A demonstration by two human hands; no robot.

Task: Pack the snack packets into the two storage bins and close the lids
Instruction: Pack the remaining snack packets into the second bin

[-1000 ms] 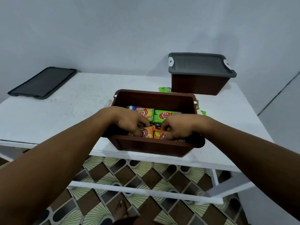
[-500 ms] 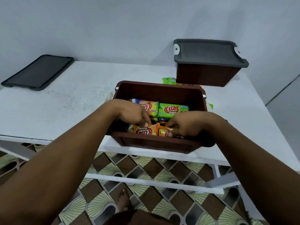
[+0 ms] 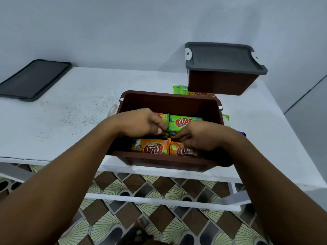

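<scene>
Since half a second ago, your left hand (image 3: 141, 123) has left the near row for the far-left packet (image 3: 164, 119), fingers curled on its inner end, which bares the near-left orange packet (image 3: 150, 147). Inside the open bin (image 3: 169, 94), the green packet (image 3: 184, 121) lies at one o'clock, and your right hand (image 3: 200, 137) pinches the crimped end of the near-right orange packet (image 3: 182, 151) at five o'clock. Judge these light, soft and slick in their film, with contents that may crush, so take them by the end seals or flat across the middle. The white table (image 3: 70, 117) is scuffed, with a loose lid (image 3: 33, 79) at ten o'clock of the bin, two spare packets (image 3: 180, 89) just behind it at twelve and the closed bin (image 3: 221, 82) at one, against a plain wall, over a patterned tile floor (image 3: 159, 218)
</scene>
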